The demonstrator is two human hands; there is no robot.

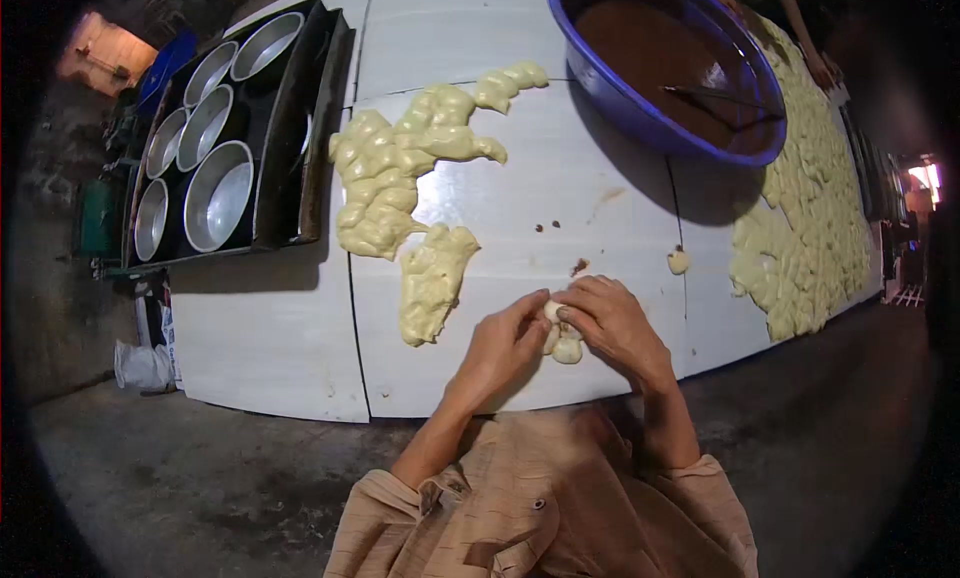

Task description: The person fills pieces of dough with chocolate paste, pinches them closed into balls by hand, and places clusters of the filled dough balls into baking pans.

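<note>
Near the front edge of the white table, my left hand (500,343) and my right hand (612,323) meet over a small piece of pale dough (567,351). The fingers of both hands are bent and closed on it, with the thumbs near each other. Part of the dough is hidden under the fingers. Just left of my left hand lies a flat strip of yellowish dough (430,288), and beyond it spreads a larger lumpy mass of dough (385,178). A few dark crumbs (580,267) lie just beyond my fingertips.
A purple basin (670,156) of brown filling stands at the back, a utensil in it. Round metal tins (218,196) sit in a dark tray (262,183) at left. More dough (800,248) covers the right side. Another person's hand (824,73) is at the back right.
</note>
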